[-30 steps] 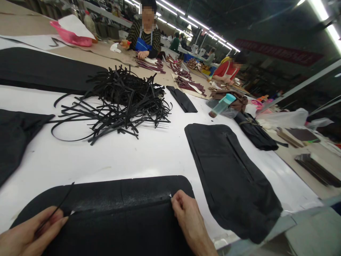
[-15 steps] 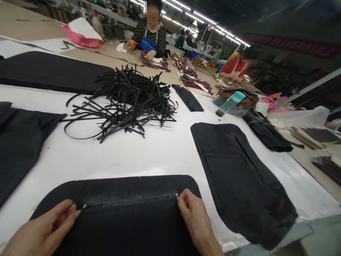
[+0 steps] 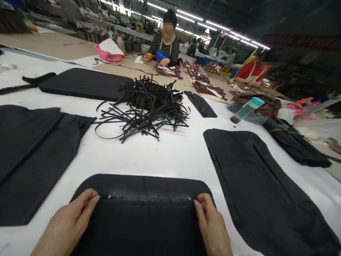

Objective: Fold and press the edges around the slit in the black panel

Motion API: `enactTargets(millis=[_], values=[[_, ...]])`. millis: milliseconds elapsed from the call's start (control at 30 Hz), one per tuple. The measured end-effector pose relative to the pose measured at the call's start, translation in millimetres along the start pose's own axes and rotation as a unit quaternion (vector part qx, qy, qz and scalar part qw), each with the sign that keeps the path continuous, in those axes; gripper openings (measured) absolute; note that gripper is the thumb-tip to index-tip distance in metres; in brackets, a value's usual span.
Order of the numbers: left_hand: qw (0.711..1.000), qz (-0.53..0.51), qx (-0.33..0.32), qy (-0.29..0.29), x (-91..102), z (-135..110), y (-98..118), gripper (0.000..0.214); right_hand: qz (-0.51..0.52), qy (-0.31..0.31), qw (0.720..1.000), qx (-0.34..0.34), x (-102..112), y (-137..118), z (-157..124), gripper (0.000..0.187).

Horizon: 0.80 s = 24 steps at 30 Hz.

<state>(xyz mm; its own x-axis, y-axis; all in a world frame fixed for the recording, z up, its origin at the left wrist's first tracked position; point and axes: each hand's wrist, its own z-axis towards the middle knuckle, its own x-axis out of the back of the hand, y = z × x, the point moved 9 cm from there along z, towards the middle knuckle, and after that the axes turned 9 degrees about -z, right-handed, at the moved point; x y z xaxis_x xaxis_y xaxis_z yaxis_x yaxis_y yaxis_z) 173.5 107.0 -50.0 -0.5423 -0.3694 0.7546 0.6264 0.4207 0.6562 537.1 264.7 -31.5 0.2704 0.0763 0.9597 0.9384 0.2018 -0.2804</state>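
A black panel with rounded upper corners [image 3: 144, 227] lies on the white table in front of me. Across its upper part runs a dull, shiny band [image 3: 128, 191], and below that a straight fold or seam with a small white spot near each end. My left hand [image 3: 68, 222] is closed, thumb and fingers pinching the panel at the left end of that line. At the right end, my right hand [image 3: 213, 224] pinches the panel in the same way. Whatever lies under the fingertips is hidden.
A tangled heap of black strips [image 3: 151, 103] lies beyond the panel. Black sheets [image 3: 34, 153] are at left, stacked black pieces [image 3: 261, 181] at right. Farther back are a bottle with a turquoise lid [image 3: 247, 109], a pink basin [image 3: 108, 55] and two co-workers.
The view has swung left, so the things on the table appear farther right. The thin dark strand across my left hand no longer shows. My left hand has shifted outward along the panel.
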Motion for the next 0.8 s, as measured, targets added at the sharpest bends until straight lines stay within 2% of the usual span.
enactTargets(millis=[67, 100, 133, 200, 267, 333, 433, 567, 700, 800], values=[[0.997, -0.001, -0.072, 0.012, 1.1, -8, 15, 0.022, -0.030, 0.085, 0.992, 0.086, 13, -19, -9, 0.022], [0.991, -0.002, -0.134, 0.009, -1.0, -15, 31, 0.026, -0.051, 0.118, 0.980, 0.151, 15, -35, -16, 0.025], [0.979, -0.002, -0.204, -0.002, -5.5, -23, 52, 0.032, -0.070, 0.140, 0.963, 0.220, 12, -54, -25, 0.028], [0.928, 0.007, -0.367, -0.059, -23.6, -46, 101, 0.044, -0.095, 0.165, 0.926, 0.327, -1, -87, -43, 0.030], [0.889, 0.048, -0.447, -0.081, -41.3, -61, 135, 0.055, -0.108, 0.198, 0.904, 0.363, -14, -111, -54, 0.028], [0.865, 0.091, -0.487, -0.074, -56.3, -67, 152, 0.059, -0.124, 0.228, 0.895, 0.362, -23, -125, -59, 0.025], [0.850, 0.126, -0.507, -0.067, -73.7, -67, 150, 0.060, -0.149, 0.219, 0.892, 0.366, -32, -135, -58, 0.026], [0.846, 0.138, -0.502, -0.111, -90.1, -67, 132, 0.059, -0.154, 0.199, 0.894, 0.369, -35, -136, -57, 0.028], [0.842, 0.152, -0.494, -0.156, -95.4, -69, 129, 0.053, -0.143, 0.227, 0.894, 0.358, -36, -129, -60, 0.032], [0.839, 0.160, -0.493, -0.167, -91.5, -70, 128, 0.047, -0.145, 0.224, 0.881, 0.390, -39, -117, -61, 0.038]])
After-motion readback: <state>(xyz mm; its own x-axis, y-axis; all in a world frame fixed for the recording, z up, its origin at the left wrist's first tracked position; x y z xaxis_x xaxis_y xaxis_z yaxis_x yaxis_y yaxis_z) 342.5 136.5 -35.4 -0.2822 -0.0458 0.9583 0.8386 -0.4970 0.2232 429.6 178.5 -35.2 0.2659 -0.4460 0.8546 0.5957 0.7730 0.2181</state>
